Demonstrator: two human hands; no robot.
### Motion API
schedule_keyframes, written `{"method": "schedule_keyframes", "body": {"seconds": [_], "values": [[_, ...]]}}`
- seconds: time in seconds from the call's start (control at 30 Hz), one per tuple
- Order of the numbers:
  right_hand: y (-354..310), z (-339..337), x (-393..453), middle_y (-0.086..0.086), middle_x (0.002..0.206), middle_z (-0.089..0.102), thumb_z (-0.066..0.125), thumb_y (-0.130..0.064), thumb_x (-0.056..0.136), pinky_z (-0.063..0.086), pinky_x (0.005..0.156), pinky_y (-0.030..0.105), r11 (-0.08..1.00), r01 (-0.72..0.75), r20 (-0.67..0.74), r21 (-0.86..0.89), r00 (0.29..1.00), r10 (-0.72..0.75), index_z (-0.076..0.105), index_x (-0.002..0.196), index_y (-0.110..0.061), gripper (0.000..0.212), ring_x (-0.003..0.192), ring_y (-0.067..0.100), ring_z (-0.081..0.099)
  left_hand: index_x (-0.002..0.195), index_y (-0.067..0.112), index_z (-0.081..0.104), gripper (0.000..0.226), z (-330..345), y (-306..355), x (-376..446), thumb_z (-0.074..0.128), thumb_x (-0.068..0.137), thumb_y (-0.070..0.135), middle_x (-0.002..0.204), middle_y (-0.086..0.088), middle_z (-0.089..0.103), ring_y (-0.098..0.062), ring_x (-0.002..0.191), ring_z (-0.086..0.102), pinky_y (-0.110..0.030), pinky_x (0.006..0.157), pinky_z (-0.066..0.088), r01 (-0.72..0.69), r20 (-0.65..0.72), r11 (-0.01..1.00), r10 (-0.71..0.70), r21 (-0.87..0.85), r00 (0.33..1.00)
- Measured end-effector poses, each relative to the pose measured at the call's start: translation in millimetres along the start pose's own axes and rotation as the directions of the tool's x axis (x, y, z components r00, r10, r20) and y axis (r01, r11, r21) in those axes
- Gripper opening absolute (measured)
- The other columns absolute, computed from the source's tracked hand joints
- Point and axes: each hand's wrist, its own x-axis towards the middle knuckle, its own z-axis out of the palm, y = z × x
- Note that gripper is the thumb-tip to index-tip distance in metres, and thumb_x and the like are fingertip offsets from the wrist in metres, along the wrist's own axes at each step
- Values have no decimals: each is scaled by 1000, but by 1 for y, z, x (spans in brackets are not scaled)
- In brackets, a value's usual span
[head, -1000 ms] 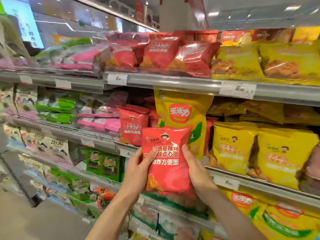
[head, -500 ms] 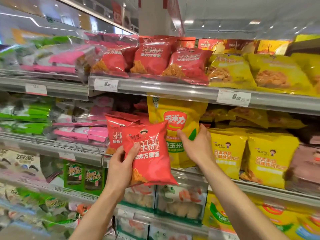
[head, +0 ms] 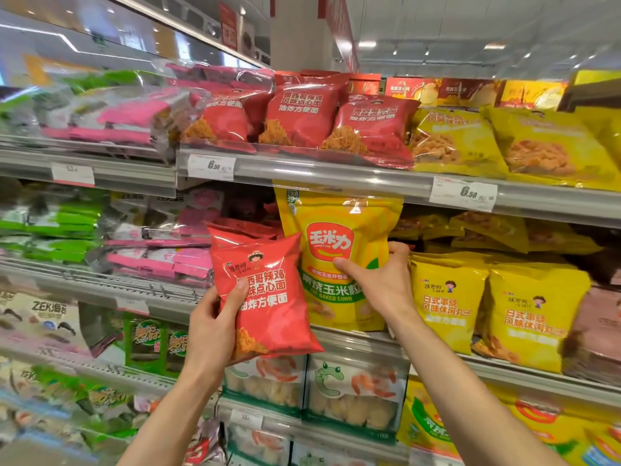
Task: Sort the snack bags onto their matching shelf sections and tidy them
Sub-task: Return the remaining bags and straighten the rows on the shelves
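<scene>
Left hand [head: 215, 331] grips the red bag [head: 265, 297] at frame centre: thumb across the bag's front lower left, the other fingers hidden behind it, bag held upright in front of the middle shelf [head: 100, 290]. Right hand [head: 379, 284] holds the tall corn bag [head: 339, 260] standing just right of it, thumb on the front, fingers curled round the right edge, probably pinching it. The two bags overlap slightly. Matching red bags [head: 302, 116] sit on the top shelf [head: 336, 178], upper centre.
</scene>
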Motion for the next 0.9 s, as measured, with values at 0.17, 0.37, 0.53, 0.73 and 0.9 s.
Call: {"method": "schedule_keyframes", "body": {"seconds": [0.17, 0.37, 0.53, 0.73, 0.9], "values": [[-7, -10, 17, 1, 124, 70, 96, -49, 63, 60, 94, 47, 995, 34, 17, 92, 999, -36, 53, 133, -19, 88, 111, 22, 70, 100, 39, 77, 27, -14, 8, 1, 73, 80, 56, 98, 1, 82, -23, 85, 80, -29, 61, 62, -37, -5, 999, 37, 14, 999], [-6, -13, 25, -18, 95, 76, 95, -47, 64, 63, 81, 34, 983, 60, 106, 176, 991, -79, 65, 101, -36, 48, 84, 0, 75, 97, 44, 77, 22, -30, 13, 4, 72, 79, 56, 98, 4, 82, -18, 86, 79, -24, 62, 61, -73, -17, 997, 73, 32, 997], [-15, -10, 17, -11, 98, 81, 93, -51, 56, 63, 79, 35, 953, 9, 163, 303, 985, -61, 70, 110, -32, 62, 88, 8, 79, 97, 42, 76, 20, -42, 12, 6, 73, 81, 55, 99, 3, 81, -19, 84, 80, -25, 61, 61, -70, -27, 997, 70, 28, 997], [-26, -6, 1, -13, 92, 81, 94, -38, 68, 60, 59, 19, 943, -47, 286, 330, 957, -52, 69, 107, -32, 47, 81, 7, 79, 100, 43, 76, 20, -54, 12, 8, 73, 83, 54, 100, 2, 81, -22, 87, 80, -30, 62, 63, -75, -34, 997, 76, 29, 997], [-14, -12, -22, -19, 85, 80, 93, -36, 66, 56, 54, 13, 946, -63, 299, 318, 954, -37, 69, 103, -33, 44, 78, 3, 78, 99, 40, 78, 19, -62, 11, 7, 73, 84, 50, 101, 0, 81, -21, 86, 80, -29, 63, 62, -68, 2, 998, 68, 5, 998]]}}
